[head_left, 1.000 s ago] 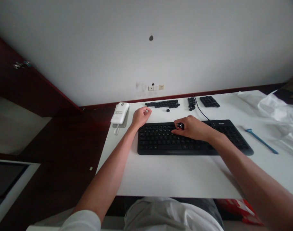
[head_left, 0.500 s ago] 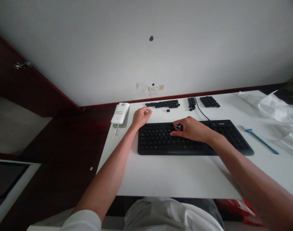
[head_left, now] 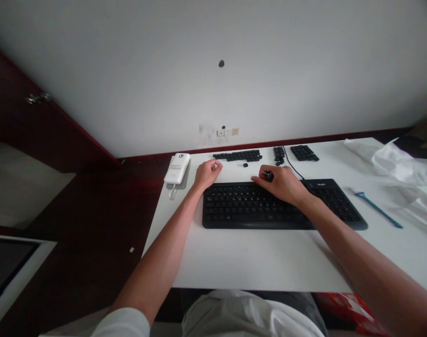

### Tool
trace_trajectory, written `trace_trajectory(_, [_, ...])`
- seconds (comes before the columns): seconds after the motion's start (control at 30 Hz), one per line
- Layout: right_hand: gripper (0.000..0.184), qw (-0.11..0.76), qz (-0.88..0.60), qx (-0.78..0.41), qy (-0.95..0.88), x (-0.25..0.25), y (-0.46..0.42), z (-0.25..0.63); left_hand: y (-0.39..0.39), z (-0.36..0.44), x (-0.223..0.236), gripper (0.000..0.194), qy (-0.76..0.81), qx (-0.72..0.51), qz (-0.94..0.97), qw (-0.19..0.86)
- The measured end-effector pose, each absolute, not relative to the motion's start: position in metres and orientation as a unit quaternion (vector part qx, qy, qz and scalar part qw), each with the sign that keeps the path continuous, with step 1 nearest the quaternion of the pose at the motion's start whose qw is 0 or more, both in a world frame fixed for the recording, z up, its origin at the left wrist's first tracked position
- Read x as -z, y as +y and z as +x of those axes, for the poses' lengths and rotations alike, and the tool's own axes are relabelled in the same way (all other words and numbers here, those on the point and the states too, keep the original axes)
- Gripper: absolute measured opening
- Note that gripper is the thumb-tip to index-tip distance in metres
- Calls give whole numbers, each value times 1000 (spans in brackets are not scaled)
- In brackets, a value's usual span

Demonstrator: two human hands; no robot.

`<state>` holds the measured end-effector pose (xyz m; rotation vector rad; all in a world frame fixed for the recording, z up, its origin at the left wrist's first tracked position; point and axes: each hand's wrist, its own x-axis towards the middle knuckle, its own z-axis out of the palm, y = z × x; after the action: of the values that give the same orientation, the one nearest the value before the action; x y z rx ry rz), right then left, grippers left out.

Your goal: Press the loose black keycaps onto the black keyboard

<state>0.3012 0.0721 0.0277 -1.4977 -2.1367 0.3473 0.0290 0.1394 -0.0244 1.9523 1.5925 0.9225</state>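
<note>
1. We're pinching a black keycap (head_left: pixel 268 175) btw the thumb & fingertips of the R hand (head_left: pixel 282 184), w/ the hand resting on the top edge of the black kbd (head_left: pixel 255 210), right of its middle.
2. We're holding the L hand (head_left: pixel 208 173) curled, fingertips pressed together, just above the kbd's top-left part; can't tell if it's gripping anything.
3. We're seeing loose parts on the white desk (head_left: pixel 269 262) beyond the kbd: a long row of keycaps (head_left: pixel 237 155), a lone keycap (head_left: pixel 246 164) just below it, a narrow keycap cluster (head_left: pixel 278 153), & a keycap block (head_left: pixel 304 152) further R.
4. We're seeing a thin black cable (head_left: pixel 292 168) running down to the kbd's top edge.
5. We're also seeing a white power bank (head_left: pixel 177 168) just L of the L hand, a blue pen (head_left: pixel 378 210) R of the kbd, & a crumpled white plastic sheet (head_left: pixel 403 173) at the desk's R end.
</note>
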Motion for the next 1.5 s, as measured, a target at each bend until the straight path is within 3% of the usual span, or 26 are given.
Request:
trace_trajectory(0.23, [23,275,-530,-50,-801,-20,101,308,141,29,26,25,584,-338,699,238])
trace_trajectory(0.47, [34,130,-549,-19,-826,-16,133,292,141,29,26,25,582,-339,702,231])
trace_trajectory(0.77, [26,61,-575,-9,-816,-9,148,273,140,31,24,24,585,-339,702,224])
trace_trajectory(0.9, [23,74,-569,-36,-818,-12,142,282,139,31,23,25,588,-334,701,226])
trace_trajectory(1.2, [20,195,-495,-124,-838,-23,108,344,137,30,20,25,580,-334,707,228])
trace_trajectory(1.5, [23,173,-489,-202,-831,-43,82,350,140,29,24,25,573,-340,709,231])
